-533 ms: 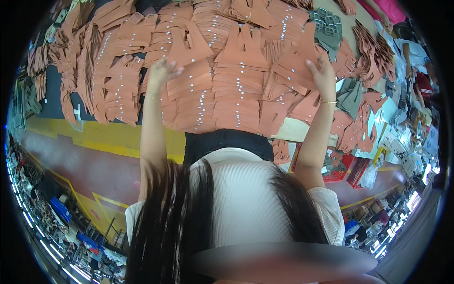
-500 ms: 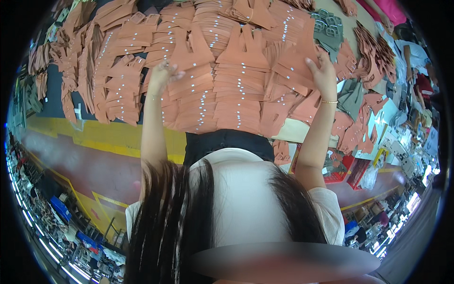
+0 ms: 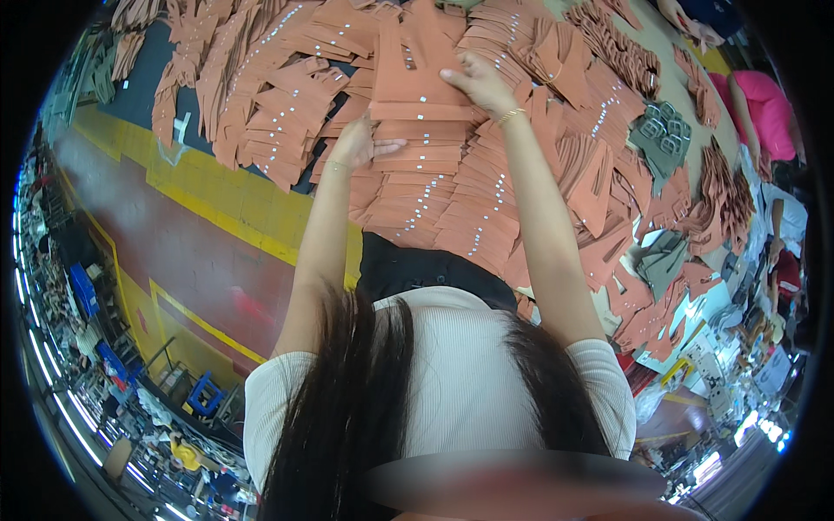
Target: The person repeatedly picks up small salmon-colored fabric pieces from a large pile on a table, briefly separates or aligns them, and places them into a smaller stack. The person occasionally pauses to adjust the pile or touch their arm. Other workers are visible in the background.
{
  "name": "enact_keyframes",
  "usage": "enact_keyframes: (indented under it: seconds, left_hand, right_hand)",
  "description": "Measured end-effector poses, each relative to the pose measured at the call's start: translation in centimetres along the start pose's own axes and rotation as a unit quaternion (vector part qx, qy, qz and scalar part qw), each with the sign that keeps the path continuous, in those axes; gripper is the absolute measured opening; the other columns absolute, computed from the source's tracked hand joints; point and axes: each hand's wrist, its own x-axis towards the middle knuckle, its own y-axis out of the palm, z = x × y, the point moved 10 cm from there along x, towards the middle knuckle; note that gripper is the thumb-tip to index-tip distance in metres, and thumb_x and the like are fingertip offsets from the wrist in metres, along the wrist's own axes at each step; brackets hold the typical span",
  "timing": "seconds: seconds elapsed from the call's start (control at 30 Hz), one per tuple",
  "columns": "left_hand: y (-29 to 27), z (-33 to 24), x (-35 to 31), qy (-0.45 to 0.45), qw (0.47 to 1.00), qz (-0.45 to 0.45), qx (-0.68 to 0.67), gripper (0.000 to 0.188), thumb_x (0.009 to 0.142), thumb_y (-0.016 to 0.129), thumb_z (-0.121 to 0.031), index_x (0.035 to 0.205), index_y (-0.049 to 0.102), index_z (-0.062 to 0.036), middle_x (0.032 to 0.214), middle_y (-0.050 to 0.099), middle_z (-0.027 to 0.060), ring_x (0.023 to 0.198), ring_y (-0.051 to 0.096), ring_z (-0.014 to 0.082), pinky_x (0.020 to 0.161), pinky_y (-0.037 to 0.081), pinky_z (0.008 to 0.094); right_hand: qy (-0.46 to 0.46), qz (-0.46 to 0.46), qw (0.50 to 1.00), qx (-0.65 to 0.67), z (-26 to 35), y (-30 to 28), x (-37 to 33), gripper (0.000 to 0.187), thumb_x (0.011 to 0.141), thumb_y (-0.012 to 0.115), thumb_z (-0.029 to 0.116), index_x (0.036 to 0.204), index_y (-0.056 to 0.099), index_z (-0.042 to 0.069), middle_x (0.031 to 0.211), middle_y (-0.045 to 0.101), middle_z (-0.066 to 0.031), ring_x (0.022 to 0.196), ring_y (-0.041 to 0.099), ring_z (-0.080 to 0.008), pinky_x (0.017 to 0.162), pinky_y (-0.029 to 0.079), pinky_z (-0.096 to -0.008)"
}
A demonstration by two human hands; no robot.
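Note:
An orange fabric piece [image 3: 419, 82] with narrow strips at its far end lies over an overlapping row of like pieces [image 3: 423, 182], which carry small white labels. My right hand [image 3: 486, 87] is at its right edge, thumb on the cloth and fingers closed at the edge; how far they reach under it is hidden. Lower down on the left, my left hand [image 3: 356, 143] is beside the near left corner of the piece. Its fingers stretch out over the labelled row and hold nothing that I can see.
More labelled orange rows [image 3: 265, 122] spread across the table on both sides. To the right lie green pieces with square frames [image 3: 662, 130] and a folded green piece [image 3: 665, 260]. A person in pink [image 3: 764, 113] is at the far right. Yellow-marked floor [image 3: 208, 208] borders the table.
The view has shifted left along the table. My right hand has moved inward with an orange piece, now over the row before me. My left hand has come closer to the right one.

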Motion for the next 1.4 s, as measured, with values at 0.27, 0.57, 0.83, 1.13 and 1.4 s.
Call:
enact_keyframes:
  seconds: [0.27,0.57,0.83,1.13,1.4]
  left_hand:
    - [-0.5,1.0,0.4,-0.039,0.999,-0.026,-0.019,0.063,0.098,0.035,-0.049,0.136,0.035,0.0018,0.127,0.052,0.0195,0.095,0.065,0.034,0.077,0.058,0.0368]
    - [0.1,0.2,0.4,-0.025,1.0,-0.013,-0.01,0.051,0.095,0.054,-0.031,0.129,0.039,0.0048,0.128,0.05,0.0185,0.094,0.065,0.0348,0.077,0.058,0.0348]
    - [0.1,0.4,0.6,-0.002,0.998,-0.007,0.063,0.037,0.088,0.065,-0.015,0.114,0.051,0.0063,0.105,0.061,0.013,0.087,0.068,0.0247,0.073,0.059,0.0281]
    - [5.2,-5.7,-3.4,0.101,0.991,0.013,0.092,0.044,0.086,0.065,-0.009,0.12,0.046,0.0118,0.105,0.062,0.0166,0.08,0.069,0.0229,0.066,0.058,0.0252]
    - [19.8,-10.2,-4.3,0.146,0.965,0.186,0.112,0.046,0.086,0.068,-0.014,0.122,0.045,0.0049,0.104,0.062,0.0115,0.08,0.069,0.0195,0.065,0.056,0.0248]
  right_hand:
    - [0.05,0.013,0.972,-0.229,-6.0,0.6,0.8,0.045,0.08,0.07,0.03,0.114,0.058,0.003,0.11,0.064,-0.0179,0.101,0.061,-0.0291,0.088,0.046,-0.038]
    - [0.071,0.016,0.965,-0.254,-4.5,0.9,-0.8,0.04,0.08,0.07,0.028,0.11,0.06,0.003,0.106,0.065,-0.0168,0.099,0.062,-0.0291,0.086,0.046,-0.0381]
    - [0.014,-0.039,0.952,-0.302,-3.1,0.8,-2.1,0.035,0.081,0.068,0.025,0.107,0.059,0.003,0.102,0.065,-0.018,0.096,0.061,-0.0345,0.085,0.046,-0.0424]
    - [-0.042,-0.161,0.971,-0.173,0.5,-7.1,-5.7,0.033,0.088,0.064,0.029,0.105,0.058,0.002,0.094,0.064,-0.0117,0.085,0.059,-0.0188,0.077,0.047,-0.0322]
    - [-0.082,-0.343,0.935,0.028,4.1,-22.6,-20.8,0.02,0.092,0.061,0.016,0.101,0.056,-0.001,0.095,0.062,-0.0034,0.086,0.054,-0.0061,0.076,0.045,-0.0214]
